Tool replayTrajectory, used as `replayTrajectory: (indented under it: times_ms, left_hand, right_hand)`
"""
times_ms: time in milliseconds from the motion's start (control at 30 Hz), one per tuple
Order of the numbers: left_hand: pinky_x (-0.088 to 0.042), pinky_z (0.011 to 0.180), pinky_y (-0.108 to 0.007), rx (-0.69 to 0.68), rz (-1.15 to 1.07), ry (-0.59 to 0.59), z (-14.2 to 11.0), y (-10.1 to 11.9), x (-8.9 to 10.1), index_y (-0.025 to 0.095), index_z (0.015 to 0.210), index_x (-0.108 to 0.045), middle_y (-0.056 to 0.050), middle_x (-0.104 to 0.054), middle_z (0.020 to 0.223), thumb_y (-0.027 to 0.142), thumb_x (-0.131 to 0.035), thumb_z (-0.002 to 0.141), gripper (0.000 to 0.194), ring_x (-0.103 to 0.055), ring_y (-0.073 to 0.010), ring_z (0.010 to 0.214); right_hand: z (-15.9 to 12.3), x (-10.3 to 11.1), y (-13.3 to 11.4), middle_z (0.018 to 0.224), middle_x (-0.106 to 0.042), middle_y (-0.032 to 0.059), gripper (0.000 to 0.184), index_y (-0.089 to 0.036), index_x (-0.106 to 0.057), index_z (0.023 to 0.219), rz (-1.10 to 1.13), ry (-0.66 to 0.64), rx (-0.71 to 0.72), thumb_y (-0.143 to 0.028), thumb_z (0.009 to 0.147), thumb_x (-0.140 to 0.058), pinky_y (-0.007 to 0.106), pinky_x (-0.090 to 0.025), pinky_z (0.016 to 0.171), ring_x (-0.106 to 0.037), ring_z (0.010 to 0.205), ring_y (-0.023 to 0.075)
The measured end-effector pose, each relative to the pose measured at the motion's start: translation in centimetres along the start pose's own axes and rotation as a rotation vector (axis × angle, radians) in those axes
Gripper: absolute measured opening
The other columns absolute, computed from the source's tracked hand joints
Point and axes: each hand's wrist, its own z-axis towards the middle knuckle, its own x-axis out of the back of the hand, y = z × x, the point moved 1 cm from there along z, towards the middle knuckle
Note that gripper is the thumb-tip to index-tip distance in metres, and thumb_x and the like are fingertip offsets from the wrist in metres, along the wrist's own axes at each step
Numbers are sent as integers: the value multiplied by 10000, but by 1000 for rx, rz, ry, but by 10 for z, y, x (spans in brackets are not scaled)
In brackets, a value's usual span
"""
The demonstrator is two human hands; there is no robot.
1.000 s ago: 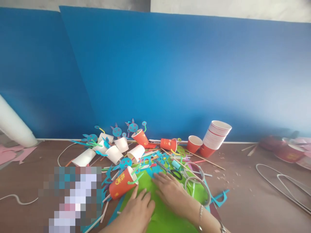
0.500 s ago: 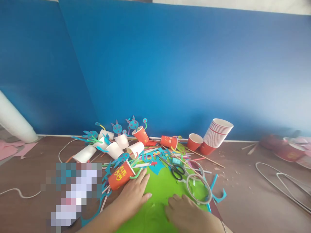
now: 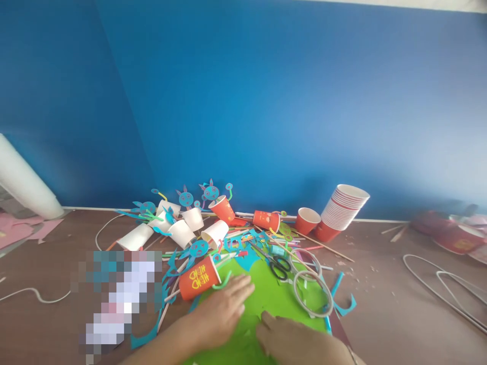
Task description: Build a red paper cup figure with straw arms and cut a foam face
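My left hand (image 3: pixel 224 309) lies over a bright green sheet of paper (image 3: pixel 262 294), its fingers stretched out and holding nothing. Just left of it, a red paper cup (image 3: pixel 200 278) with yellow print lies on its side, a green bent straw (image 3: pixel 222 282) at its rim and a blue paper animal face (image 3: pixel 198 248) close by. Low on the same sheet rests my right hand (image 3: pixel 292 339), fingers bent a little and pointing left, nothing visible in them. Black-handled scissors (image 3: pixel 279 267) and two tape rolls (image 3: pixel 312 294) sit on the sheet's right side.
White cups (image 3: pixel 181 233) and red cups with blue paper faces lie along the blue panel (image 3: pixel 243 101). A tall cup stack (image 3: pixel 344 210) leans at the right. Straws, wooden sticks and blue scraps (image 3: pixel 344 304) are strewn about. A cable (image 3: pixel 437 284) loops at far right.
My left hand has moved right, away from the red cup, which has rolled and shifted slightly right. My right hand has moved slightly down. The camera view has shifted a little.
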Motion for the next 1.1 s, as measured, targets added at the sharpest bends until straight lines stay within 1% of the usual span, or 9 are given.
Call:
replayTrajectory:
  times_ms: [100,200,300,400,500,700,800,967,1100]
  left_hand:
    - [-246,1175,-428,133,-89,200,8,-20,-4,175,1457,-352,-87,-337,1544,82,-296,895,572,-263,-185,1430]
    - [-237,1179,-446,164,-210,348,12,-33,-9,122,1439,-362,-121,-376,1518,82,-290,878,567,-300,-203,1416]
    - [-239,1178,-447,168,-283,430,12,-36,-10,98,1409,-393,-131,-418,1489,79,-292,863,556,-324,-211,1405]
    - [-279,1161,-454,180,-329,478,12,-37,-10,133,1377,-427,-109,-473,1450,72,-291,857,541,-380,-206,1374]
    - [-292,1153,-458,193,-342,474,12,-37,-9,149,1358,-440,-104,-488,1438,62,-319,827,552,-399,-210,1360]
    - [-308,1138,-460,128,-234,390,8,-27,-8,160,1393,-395,-128,-443,1462,178,-534,772,636,-392,-264,1356]
    - [-311,1129,-480,189,-195,316,8,-22,-9,150,1414,-371,-150,-446,1450,220,-662,709,766,-394,-299,1344]
    - [-327,1127,-422,217,-172,310,10,-21,-12,167,1421,-379,-124,-504,1401,134,-624,723,740,-443,-251,1310]
    - [-269,1153,-470,149,-132,181,7,-20,-12,286,1422,-404,-47,-485,1446,146,-620,747,722,-375,-267,1369]
  right_hand:
    - [-6,41,-3,1061,-642,25,447,-259,-608,1030,139,-72,-84,-143,600,-648,243,-335,520,-648,867,235]
    - [2,65,-5,1007,-623,-10,429,-256,-572,1029,335,-62,-99,-220,617,-687,232,-373,583,-622,820,180]
    - [27,66,-1,981,-606,17,370,-212,-558,1008,385,131,-125,-204,653,-659,248,-422,658,-598,816,167]
    - [55,54,5,944,-625,48,264,-178,-571,954,405,347,-182,-236,712,-659,277,-450,684,-591,764,167]
    - [74,43,14,864,-669,58,76,-169,-601,872,398,430,-139,-190,813,-559,295,-465,692,-608,744,179]
    - [74,40,38,955,-712,94,249,-157,-641,929,378,514,-157,-53,810,-448,326,-493,815,-660,889,209]
    - [70,43,48,1037,-700,120,281,-141,-654,985,353,538,-178,-71,817,-440,357,-484,876,-657,968,232]
    - [63,53,58,1074,-692,126,289,-146,-677,1000,153,584,-224,-98,834,-445,368,-451,933,-620,1058,255]
    - [52,69,71,1095,-713,99,324,-164,-680,1017,165,565,-303,-101,860,-404,327,-462,905,-648,1038,228]
